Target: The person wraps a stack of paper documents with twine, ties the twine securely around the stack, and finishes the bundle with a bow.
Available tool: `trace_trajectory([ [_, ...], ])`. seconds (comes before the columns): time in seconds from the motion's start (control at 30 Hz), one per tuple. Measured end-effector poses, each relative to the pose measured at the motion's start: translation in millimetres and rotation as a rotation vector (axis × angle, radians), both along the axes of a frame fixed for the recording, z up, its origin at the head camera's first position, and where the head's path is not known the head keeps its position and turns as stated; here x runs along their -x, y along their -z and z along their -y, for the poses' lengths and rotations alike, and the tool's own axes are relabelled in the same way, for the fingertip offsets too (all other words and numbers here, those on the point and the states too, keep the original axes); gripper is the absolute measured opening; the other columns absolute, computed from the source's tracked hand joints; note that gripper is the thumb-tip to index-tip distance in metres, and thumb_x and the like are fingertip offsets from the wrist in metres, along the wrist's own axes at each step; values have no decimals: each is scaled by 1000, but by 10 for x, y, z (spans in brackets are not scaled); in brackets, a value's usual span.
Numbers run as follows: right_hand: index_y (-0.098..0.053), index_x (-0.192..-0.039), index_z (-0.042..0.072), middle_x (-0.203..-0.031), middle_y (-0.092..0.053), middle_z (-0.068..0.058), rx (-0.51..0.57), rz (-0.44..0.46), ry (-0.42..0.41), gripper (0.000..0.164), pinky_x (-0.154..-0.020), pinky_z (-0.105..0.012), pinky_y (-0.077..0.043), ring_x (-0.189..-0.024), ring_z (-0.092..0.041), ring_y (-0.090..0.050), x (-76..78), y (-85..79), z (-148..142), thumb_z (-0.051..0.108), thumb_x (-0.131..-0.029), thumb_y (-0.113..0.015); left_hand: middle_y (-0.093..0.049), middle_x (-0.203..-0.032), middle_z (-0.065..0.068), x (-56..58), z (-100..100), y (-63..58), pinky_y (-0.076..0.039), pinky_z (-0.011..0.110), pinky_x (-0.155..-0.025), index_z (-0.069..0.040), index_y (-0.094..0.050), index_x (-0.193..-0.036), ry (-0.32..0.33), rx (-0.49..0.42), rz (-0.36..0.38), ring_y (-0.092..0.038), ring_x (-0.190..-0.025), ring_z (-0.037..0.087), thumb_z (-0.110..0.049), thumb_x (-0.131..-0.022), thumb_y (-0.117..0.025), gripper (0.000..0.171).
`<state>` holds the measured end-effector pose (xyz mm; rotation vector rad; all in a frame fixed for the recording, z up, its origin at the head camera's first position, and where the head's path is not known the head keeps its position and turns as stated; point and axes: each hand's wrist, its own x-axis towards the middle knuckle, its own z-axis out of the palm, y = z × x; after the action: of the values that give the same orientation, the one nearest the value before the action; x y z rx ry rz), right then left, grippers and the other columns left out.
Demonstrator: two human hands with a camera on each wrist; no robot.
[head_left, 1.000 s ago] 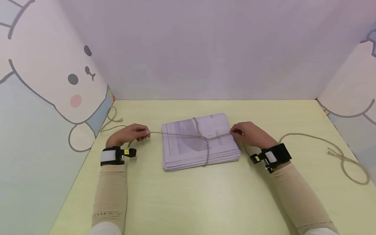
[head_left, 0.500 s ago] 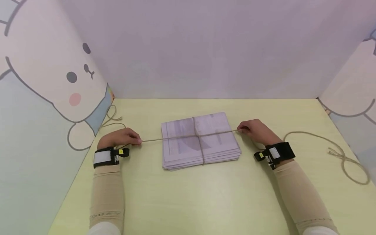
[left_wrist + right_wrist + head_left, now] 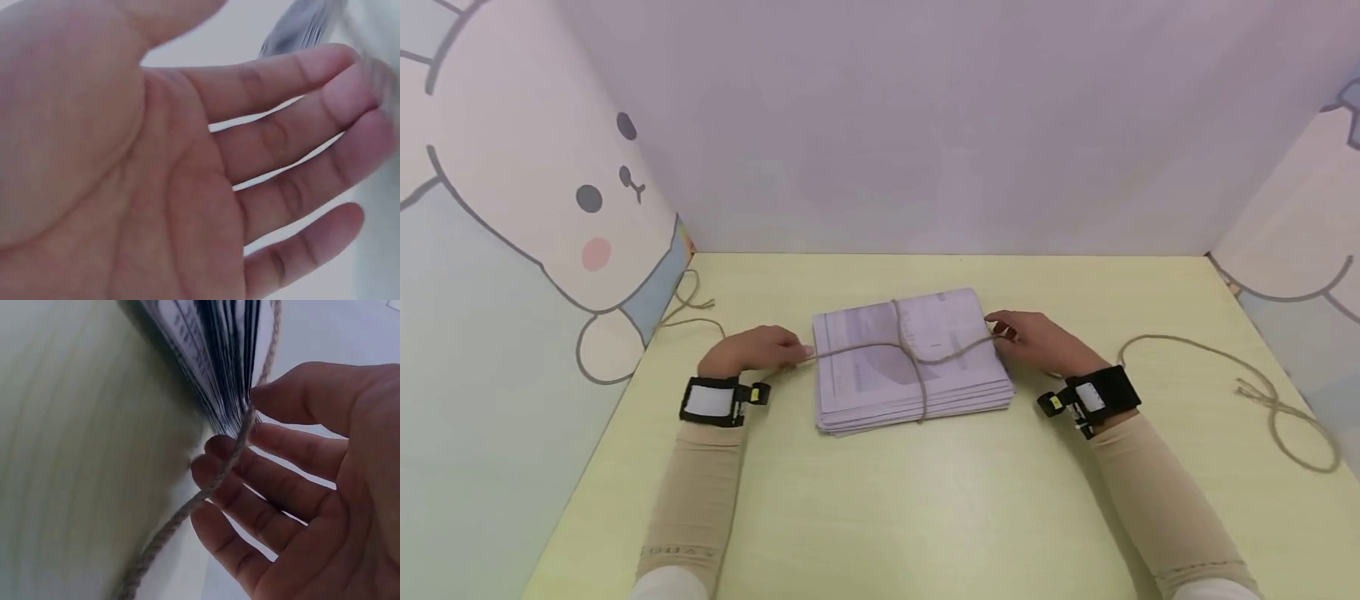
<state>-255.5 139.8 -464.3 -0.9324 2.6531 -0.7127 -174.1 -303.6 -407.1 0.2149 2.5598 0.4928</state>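
A stack of printed paper sheets (image 3: pixel 853 387) lies on the table, with a thin twisted rope (image 3: pixel 867 344) crossing over its top in both directions. At the stack's left edge is my left hand (image 3: pixel 758 348), its fingertips right by the rope. The left wrist view shows that hand's fingers (image 3: pixel 275 144) nearly straight, thumb apart from them. My right hand (image 3: pixel 1043 342) holds the rope loosely at the stack's right edge. In the right wrist view the rope (image 3: pixel 169 528) runs between thumb and index finger and across the curled fingers (image 3: pixel 269 478).
The pale yellow tabletop (image 3: pixel 887 508) meets a plain back wall (image 3: pixel 955 150) and a left wall (image 3: pixel 497 350) printed with a cartoon animal. One rope end (image 3: pixel 692 307) lies looped at the far left, another loop (image 3: pixel 1296 417) at the right edge.
The rope was taut between both hands half a second ago and now sags over the stack. My left hand has moved right to the stack, and its fingers have loosened; my right hand came slightly left.
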Motion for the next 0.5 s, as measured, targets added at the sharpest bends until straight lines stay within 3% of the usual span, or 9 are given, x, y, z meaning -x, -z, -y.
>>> trace_trajectory([
  [0.1, -51, -131, 4, -106, -64, -9, -21, 19, 4, 42, -78, -38, -49, -92, -19, -60, -32, -11, 35, 23, -94, -56, -55, -74, 0, 42, -182, 101, -38, 28, -58, -12, -60, -85, 8, 16, -5, -49, -65, 14, -49, -90, -55, 38],
  [0.23, -62, -116, 3, -93, -65, -5, -63, 13, -7, 32, -70, -34, -48, -80, -15, -59, -76, -67, 52, 24, -91, -61, -50, -67, 0, 72, -303, 195, -34, 27, -52, -11, -54, -77, -11, 13, -91, -45, -59, 14, -41, -87, -63, 33],
  [0.4, -69, -92, 12, -74, -61, 2, -142, 53, -37, 14, -58, -29, -41, -64, -13, -50, -124, -181, 43, 25, -88, -66, -50, -68, 1, 99, -343, 267, -35, 27, -53, -10, -53, -78, -14, -4, -238, -45, -59, 14, -33, -92, -60, 28],
  [0.5, -71, -90, 13, -75, -62, 3, -158, 65, -66, 11, -58, -27, -42, -64, -11, -51, -131, -224, 35, 23, -88, -66, -52, -70, 2, 110, -367, 289, -36, 27, -55, -9, -54, -82, -21, -6, -287, -46, -61, 15, -30, -93, -59, 25],
])
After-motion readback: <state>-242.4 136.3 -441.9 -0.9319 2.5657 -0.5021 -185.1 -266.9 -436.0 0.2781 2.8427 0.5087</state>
